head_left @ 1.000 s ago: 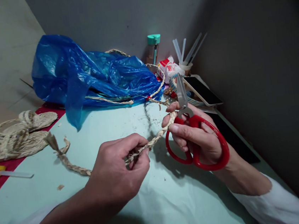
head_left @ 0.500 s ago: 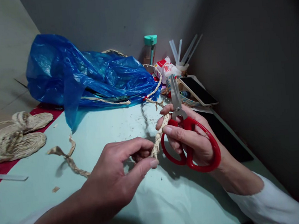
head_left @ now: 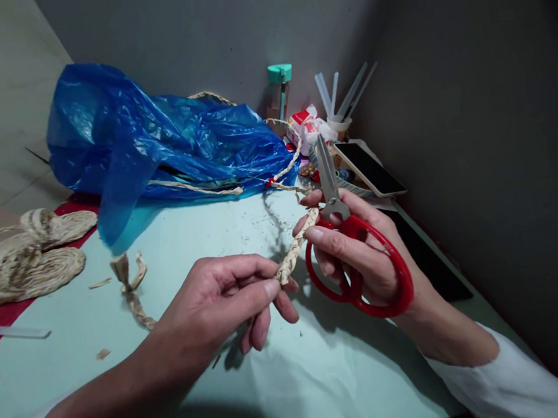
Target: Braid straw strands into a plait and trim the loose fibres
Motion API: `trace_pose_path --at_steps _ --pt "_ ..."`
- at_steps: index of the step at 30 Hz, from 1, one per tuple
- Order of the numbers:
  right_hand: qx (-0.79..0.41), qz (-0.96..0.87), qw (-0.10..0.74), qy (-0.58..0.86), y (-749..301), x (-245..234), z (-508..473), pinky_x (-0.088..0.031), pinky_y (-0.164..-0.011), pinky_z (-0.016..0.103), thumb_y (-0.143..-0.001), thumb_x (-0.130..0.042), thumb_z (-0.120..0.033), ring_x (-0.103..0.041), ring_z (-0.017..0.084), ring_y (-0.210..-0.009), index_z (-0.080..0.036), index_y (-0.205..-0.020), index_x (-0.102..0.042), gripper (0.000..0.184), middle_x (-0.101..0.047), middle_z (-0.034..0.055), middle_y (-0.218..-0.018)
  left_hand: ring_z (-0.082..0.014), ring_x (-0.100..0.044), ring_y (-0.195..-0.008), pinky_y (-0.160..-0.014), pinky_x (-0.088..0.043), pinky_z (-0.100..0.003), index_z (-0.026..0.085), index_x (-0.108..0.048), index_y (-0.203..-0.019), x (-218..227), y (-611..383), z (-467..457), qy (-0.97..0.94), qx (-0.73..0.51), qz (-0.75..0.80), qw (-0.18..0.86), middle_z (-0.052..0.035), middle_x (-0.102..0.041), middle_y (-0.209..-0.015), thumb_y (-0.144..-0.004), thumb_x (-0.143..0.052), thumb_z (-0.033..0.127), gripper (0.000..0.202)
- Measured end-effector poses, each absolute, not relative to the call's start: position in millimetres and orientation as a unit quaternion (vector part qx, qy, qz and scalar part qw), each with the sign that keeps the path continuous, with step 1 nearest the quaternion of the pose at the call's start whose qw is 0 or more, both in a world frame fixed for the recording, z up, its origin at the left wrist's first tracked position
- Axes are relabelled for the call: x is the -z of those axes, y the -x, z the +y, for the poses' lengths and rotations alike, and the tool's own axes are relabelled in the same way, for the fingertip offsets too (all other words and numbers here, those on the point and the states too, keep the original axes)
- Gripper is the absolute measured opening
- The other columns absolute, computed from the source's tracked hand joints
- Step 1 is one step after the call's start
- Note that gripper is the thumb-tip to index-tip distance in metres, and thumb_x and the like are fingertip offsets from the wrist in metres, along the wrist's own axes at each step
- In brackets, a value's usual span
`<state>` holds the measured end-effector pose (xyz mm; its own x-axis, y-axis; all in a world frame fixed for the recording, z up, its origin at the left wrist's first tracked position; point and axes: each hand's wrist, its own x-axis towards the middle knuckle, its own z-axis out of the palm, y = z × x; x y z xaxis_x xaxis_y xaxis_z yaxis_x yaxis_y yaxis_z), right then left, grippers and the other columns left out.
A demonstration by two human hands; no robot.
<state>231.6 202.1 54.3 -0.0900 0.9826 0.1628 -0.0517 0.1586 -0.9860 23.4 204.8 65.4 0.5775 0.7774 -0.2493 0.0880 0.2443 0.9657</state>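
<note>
A braided straw cord (head_left: 294, 255) slants between my two hands, pale and knobbly. My left hand (head_left: 233, 297) pinches its lower end between thumb and index finger, the other fingers curled loosely below. Higher up, my right hand (head_left: 357, 247) grips the cord with thumb and fingertips. That same hand also holds red-handled scissors (head_left: 327, 170), their blades together and pointing up and away. Beyond my left wrist lies another piece of braid (head_left: 137, 304) with loose, flat strands at its end; my forearm hides part of it.
A crumpled blue plastic bag (head_left: 172, 140) spreads across the back, straw cord lying over it. Woven straw sandals (head_left: 31, 275) rest at the left beside a yellow-handled tool (head_left: 10, 329). At the back right are a phone (head_left: 372, 167), a green-lidded bottle (head_left: 280, 82) and a cup of glue sticks (head_left: 338, 123).
My left fingers have shifted on the cord's lower end and opened out beneath it. The loose braid at the left has turned, and the bag's hanging corner has moved left. Both hands still hold the cord.
</note>
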Motion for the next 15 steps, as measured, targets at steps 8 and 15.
trace_pose_path --at_steps 8,15 --pt "0.028 -0.755 0.455 0.472 -233.2 -58.8 193.2 -0.049 -0.055 0.023 -0.082 -0.068 -0.013 -0.058 0.010 -0.060 -0.021 -0.113 -0.057 0.034 -0.067 0.0004 -0.087 -0.0016 -0.033 -0.042 -0.041 -0.020 -0.017 0.013 -0.074 -0.081 -66.8 -22.4 207.2 -0.475 -0.346 0.359 0.725 -0.0039 -0.069 -0.064 -0.085 -0.066 0.023 0.014" --pt "0.243 -0.839 0.305 0.380 -227.1 -56.4 192.6 -0.050 -0.068 0.037 -0.077 -0.063 -0.007 -0.063 0.024 -0.081 -0.008 -0.114 -0.062 0.037 -0.070 0.0157 -0.104 -0.0026 -0.040 -0.044 -0.042 -0.024 -0.018 0.015 -0.077 -0.082 -60.8 -20.7 211.3 -0.451 -0.370 0.335 0.740 -0.0045 -0.071 -0.067 -0.086 -0.066 0.020 0.013"
